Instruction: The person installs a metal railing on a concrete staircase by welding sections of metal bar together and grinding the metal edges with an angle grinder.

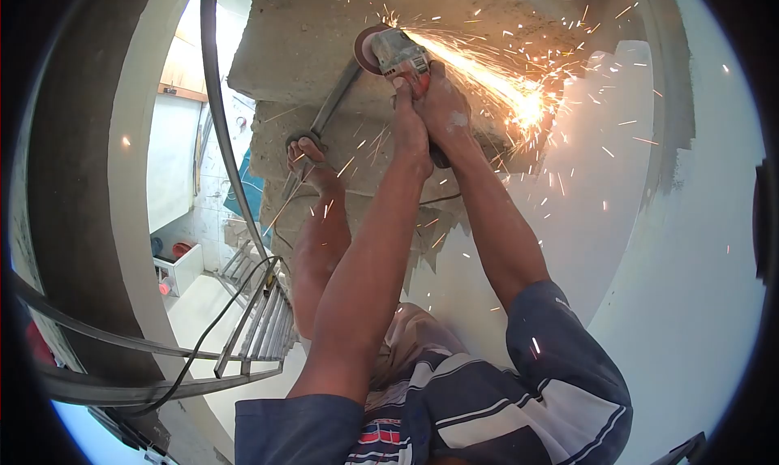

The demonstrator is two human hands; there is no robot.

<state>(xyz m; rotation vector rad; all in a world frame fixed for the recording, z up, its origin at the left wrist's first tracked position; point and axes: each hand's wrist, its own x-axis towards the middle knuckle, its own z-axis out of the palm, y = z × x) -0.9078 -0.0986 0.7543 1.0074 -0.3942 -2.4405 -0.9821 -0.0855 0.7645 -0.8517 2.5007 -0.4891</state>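
Note:
Both of my hands hold an angle grinder (398, 53) at the top centre. My left hand (410, 124) is wrapped round the grinder's body just behind its head. Beside it on the right, my right hand (445, 108) grips the body too, with a pale smear on its back. The grinder's round disc (370, 49) faces left, near the upper end of a flat metal bar (337, 100) on the concrete steps. Bright sparks (503, 92) stream from the top of the grinder head towards the right wall. The exact contact point is hidden by glare.
My sandalled foot (307, 150) rests on a concrete step (276, 136) beside the bar. Curved metal rails (219, 116) run down the left, with a black cable (203, 339) across them. A metal ladder (272, 323) stands lower left; a white wall (600, 197) rises right.

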